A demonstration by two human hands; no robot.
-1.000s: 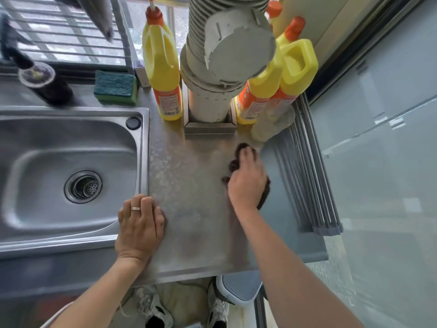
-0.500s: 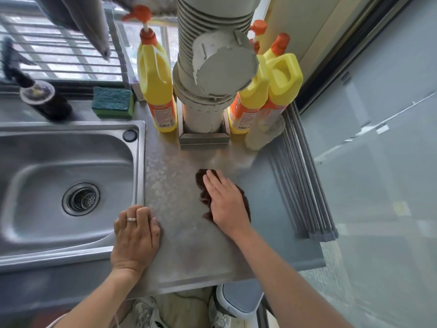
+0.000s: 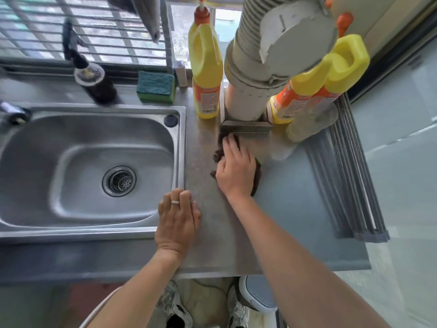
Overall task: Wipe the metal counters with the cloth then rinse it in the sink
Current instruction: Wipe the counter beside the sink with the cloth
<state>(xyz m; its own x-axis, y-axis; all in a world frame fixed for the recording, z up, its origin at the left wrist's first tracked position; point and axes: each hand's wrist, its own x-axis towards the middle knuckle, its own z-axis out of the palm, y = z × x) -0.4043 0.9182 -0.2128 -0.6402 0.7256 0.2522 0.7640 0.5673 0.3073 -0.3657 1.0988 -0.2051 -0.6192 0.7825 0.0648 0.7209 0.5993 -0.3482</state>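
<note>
The right hand (image 3: pixel 236 169) lay flat on a dark brown cloth (image 3: pixel 256 176), its fingers (image 3: pixel 230 144) straight and pressing the cloth onto the metal desk (image 3: pixel 295 209). The cloth sat just near of the metal base (image 3: pixel 246 127) of a wide grey pipe (image 3: pixel 248 95), its far edge touching or nearly touching that base. The left hand (image 3: pixel 177 218) rested palm down on the desk at the near right corner of the sink (image 3: pixel 47 150), fingers released and holding nothing, a ring (image 3: pixel 175 202) on one finger. A yellow bottle (image 3: pixel 205 74) stood left of the pipe, and two more yellow bottles (image 3: pixel 331 74) stood to its right. A green sponge (image 3: pixel 156 86) lay on the far ledge behind the sink. A grey slatted rack (image 3: pixel 350 174) lay along the desk's right edge.
</note>
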